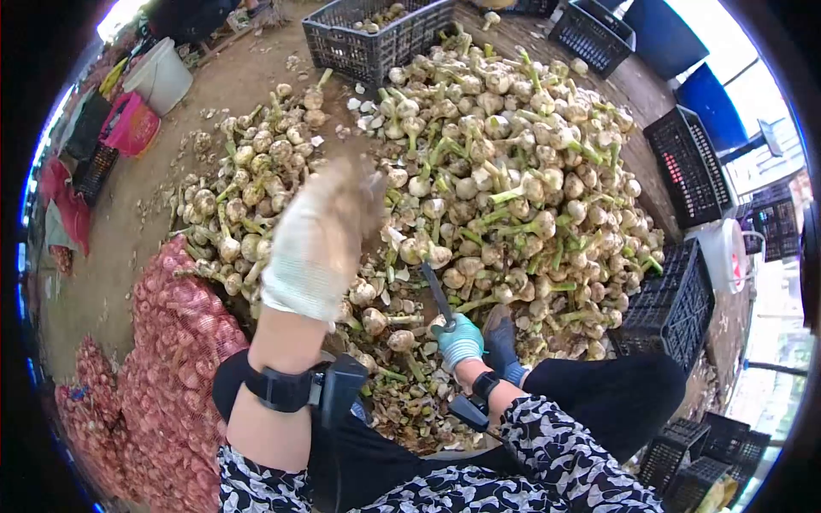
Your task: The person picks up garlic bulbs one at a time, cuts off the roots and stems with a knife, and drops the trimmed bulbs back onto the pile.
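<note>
My left hand (318, 235), in a white knitted glove with dirty fingers, is raised over the gap between two heaps of garlic. Its fingers are smeared by motion, so I cannot make out whether it holds anything. Lower and to the right, my right hand (462, 340), in a teal and white glove, is closed around a knife (438, 295). The dark blade points up and left, towards the garlic bulbs (513, 197) in the large heap. A smaller group of garlic bulbs (248, 184) lies left of my left hand. Many bulbs carry green cut stems.
Mesh sacks of garlic (175, 359) stand by my left leg. A black crate (380, 38) sits behind the heaps, another crate (667, 308) at the right beside a white bucket (723, 254). Peelings (419, 415) cover the ground between my legs. A pink basket (132, 126) stands far left.
</note>
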A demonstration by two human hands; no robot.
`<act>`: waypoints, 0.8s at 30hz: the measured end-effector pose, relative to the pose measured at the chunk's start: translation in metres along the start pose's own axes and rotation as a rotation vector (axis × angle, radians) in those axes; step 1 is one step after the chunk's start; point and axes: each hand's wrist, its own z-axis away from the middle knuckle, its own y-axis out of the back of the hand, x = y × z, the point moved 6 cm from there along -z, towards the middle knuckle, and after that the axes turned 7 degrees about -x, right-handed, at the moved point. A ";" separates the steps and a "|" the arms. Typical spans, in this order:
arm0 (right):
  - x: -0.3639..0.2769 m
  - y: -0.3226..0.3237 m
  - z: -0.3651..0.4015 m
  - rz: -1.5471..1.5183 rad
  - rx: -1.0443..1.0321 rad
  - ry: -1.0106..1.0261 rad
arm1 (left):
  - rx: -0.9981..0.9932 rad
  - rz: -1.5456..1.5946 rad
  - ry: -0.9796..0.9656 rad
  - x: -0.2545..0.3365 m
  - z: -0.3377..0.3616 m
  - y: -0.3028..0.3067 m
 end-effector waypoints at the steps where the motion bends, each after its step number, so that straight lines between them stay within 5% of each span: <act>1: 0.006 -0.014 -0.008 -0.051 0.014 -0.048 | 0.012 -0.044 0.069 -0.009 0.005 0.015; 7: 0.016 -0.035 -0.049 -0.225 0.175 -0.002 | 0.031 -0.297 0.153 -0.012 0.059 0.036; 10: 0.002 -0.017 -0.053 -1.031 -0.115 0.161 | 0.134 -0.313 0.139 -0.001 0.065 0.061; 12: -0.012 -0.003 -0.052 -1.202 -0.246 0.235 | 0.155 -0.348 0.117 0.003 0.066 0.074; 14: -0.048 0.011 -0.035 -1.295 -0.449 0.344 | 0.020 -0.744 0.055 0.004 0.060 0.072; 16: -0.105 0.036 0.015 -1.338 -0.579 0.476 | -0.064 -1.164 -0.033 -0.015 0.059 0.069; 17: -0.124 0.043 0.032 -1.316 -0.585 0.521 | -0.060 -0.939 0.087 -0.024 0.061 0.060; 18: -0.153 0.052 0.064 -1.324 -0.653 0.542 | -0.141 -0.363 0.247 -0.082 0.046 0.106; 20: -0.178 0.059 0.096 -1.310 -0.768 0.565 | -0.205 -0.164 0.329 -0.074 0.050 0.084; 22: -0.189 0.089 0.104 -1.016 -0.635 0.672 | -0.324 -0.632 0.084 -0.031 0.065 0.055; 24: -0.180 0.109 0.087 -0.615 -0.432 0.579 | -0.195 -0.817 -0.061 -0.018 0.071 0.056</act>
